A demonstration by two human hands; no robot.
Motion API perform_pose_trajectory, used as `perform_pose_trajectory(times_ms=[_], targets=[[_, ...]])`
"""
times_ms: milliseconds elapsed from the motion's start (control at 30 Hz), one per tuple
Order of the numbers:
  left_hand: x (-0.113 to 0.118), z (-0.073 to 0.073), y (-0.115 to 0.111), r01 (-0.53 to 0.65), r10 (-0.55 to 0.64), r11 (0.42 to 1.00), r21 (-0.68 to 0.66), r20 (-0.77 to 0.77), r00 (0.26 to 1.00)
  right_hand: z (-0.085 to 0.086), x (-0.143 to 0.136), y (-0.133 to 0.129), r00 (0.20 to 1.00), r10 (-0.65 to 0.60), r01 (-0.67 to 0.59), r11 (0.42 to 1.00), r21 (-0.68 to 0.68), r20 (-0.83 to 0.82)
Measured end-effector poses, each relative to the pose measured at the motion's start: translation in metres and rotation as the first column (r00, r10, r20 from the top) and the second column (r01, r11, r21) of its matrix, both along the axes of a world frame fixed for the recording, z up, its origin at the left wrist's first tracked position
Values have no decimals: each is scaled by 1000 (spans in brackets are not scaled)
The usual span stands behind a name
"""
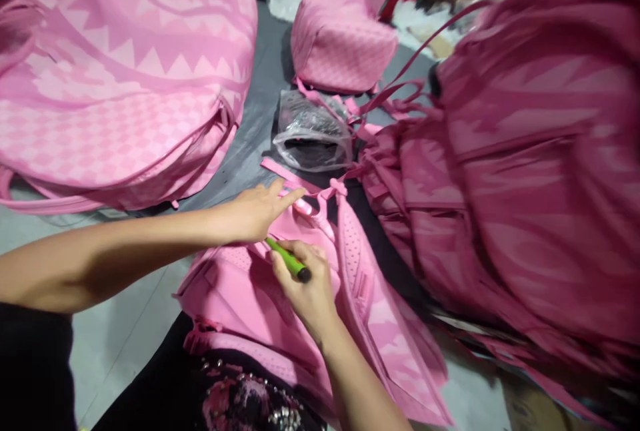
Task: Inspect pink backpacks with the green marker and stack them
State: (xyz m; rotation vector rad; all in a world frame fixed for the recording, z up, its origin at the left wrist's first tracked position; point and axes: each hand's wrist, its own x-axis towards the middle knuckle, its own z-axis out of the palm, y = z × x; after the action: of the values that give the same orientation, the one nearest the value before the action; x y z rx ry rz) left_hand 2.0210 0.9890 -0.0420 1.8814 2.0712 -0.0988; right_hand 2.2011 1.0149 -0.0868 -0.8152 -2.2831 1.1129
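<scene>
Grey bench (260,71) heaped with pink backpacks; at 6 o'clock lies a pink backpack panel (250,291), left hand (255,212) pressing it with fingers spread, right hand (306,288) fingers pinching a green pen (287,260)

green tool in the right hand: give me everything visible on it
The green tool is a slim, bright green stick with a black end cap, plastic by its look. The right hand grips it like a pen, black end up and toward the wrist. Its working tip points down-left onto the pink backpack and is hidden by the fingers. The left hand presses the fabric just beyond it.
</scene>
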Motion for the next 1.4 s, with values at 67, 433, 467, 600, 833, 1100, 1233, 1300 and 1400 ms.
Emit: perform_pose_trajectory(times_ms=[67,433,467,600,833,1100,1233,1300,1400], targets=[[1,0,-3,-2,2,1000,15,-2,1000,20,7,11,994,100,-104,980,-167,-31],[0,-10,-4,-63,62,998,9,118,991,19,-78,207,949,74,-206,881,426,307],[-1,-10,-5,-72,70,997,8,134,988,10,-101,217,944,95,-235,866,441,317],[-5,-3,-4,-117,117,993,-16,193,974,-9,-172,235,943,129,-276,816,508,305],[-4,-13,15,-258,267,961,-94,95,959,-40,-195,251,936,147,-310,773,553,320],[-10,-15,18,-213,235,955,-205,87,968,-60,-206,261,937,97,-286,765,577,336],[-10,6,15,-213,237,955,-208,96,967,-58,-206,257,949,94,-259,777,574,302],[-11,12,11,-220,248,953,-208,118,962,-53,-199,251,955,99,-247,791,560,281],[-16,11,1,-164,185,979,-125,189,964,-34,-177,236,968,109,-215,827,519,227]])
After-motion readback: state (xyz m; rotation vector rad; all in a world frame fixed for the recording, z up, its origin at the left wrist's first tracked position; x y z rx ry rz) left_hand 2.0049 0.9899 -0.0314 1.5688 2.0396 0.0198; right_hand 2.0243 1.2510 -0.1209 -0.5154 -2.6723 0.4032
